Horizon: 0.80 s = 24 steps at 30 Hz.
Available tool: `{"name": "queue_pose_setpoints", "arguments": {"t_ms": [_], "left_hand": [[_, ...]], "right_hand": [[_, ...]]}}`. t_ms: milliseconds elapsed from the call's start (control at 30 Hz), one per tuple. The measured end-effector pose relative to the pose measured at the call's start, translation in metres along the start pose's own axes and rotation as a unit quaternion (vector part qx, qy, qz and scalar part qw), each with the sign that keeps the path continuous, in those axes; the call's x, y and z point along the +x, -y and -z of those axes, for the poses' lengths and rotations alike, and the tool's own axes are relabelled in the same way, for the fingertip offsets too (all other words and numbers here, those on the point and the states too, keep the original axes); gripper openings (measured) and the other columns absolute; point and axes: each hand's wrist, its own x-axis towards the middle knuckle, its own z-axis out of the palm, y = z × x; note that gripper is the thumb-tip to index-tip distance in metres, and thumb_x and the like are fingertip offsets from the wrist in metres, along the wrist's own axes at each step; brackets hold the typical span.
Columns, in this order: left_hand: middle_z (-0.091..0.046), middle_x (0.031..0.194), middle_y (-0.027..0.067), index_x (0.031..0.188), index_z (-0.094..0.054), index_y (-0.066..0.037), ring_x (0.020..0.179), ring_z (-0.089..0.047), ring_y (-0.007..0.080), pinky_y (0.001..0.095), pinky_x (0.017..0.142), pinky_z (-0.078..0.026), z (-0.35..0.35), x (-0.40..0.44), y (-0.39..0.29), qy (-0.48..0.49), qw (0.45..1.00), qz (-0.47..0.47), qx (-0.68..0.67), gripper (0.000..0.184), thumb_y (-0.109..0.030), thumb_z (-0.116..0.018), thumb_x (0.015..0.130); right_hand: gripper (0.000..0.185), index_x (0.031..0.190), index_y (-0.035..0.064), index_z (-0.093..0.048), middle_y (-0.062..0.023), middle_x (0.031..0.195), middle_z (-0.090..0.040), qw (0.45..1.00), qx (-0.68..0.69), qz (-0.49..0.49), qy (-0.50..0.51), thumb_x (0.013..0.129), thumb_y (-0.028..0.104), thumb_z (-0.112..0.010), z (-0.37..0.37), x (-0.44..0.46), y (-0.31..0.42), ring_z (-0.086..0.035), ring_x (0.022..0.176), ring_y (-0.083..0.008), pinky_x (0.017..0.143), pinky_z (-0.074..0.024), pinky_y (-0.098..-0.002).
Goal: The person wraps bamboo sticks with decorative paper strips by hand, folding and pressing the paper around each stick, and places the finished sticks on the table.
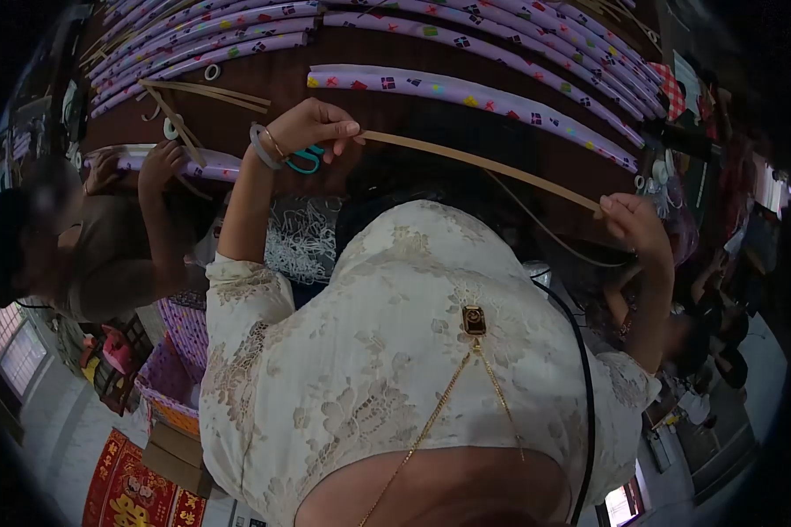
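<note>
A long, flat tan strip (483,162) stretches in the air between my two hands. My left hand (321,127) is closed on its left end, pinched between thumb and fingers. The other end is pinched in my right hand (637,227), lower and to the right. Teal scissors handles (306,160) show just below my left hand; I cannot tell whether they touch it. Beyond the strip lies a purple printed roll (475,98). A thin, darker band (549,227) curves below the strip toward my right hand.
Several more purple rolls (466,39) lie along the far side of the dark table (272,75). Tan strips (211,95) and a tape ring (212,72) are at the left. A co-worker's hands (160,165) rest on another roll. White shreds (301,241) lie near my left arm.
</note>
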Motion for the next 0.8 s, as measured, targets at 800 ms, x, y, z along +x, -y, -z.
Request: {"name": "queue_pose_setpoints", "arguments": {"t_ms": [800], "left_hand": [[-0.065,0.078,0.0100,0.087,-0.064,-0.006,0.075,-0.063,0.0245,0.0347,0.066,-0.049,0.050,0.051,0.066,-0.526,0.780,-0.003,0.338,0.025,-0.029,-0.060,0.080]], "right_hand": [[0.023,0.082,0.0052,-0.058,-0.0093,0.076,-0.059,0.888,-0.257,0.313,-0.218,0.084,0.028,-0.055,-0.038,0.205,-0.027,-0.055,0.075,-0.0264,0.069,-0.0427,-0.0364]]}}
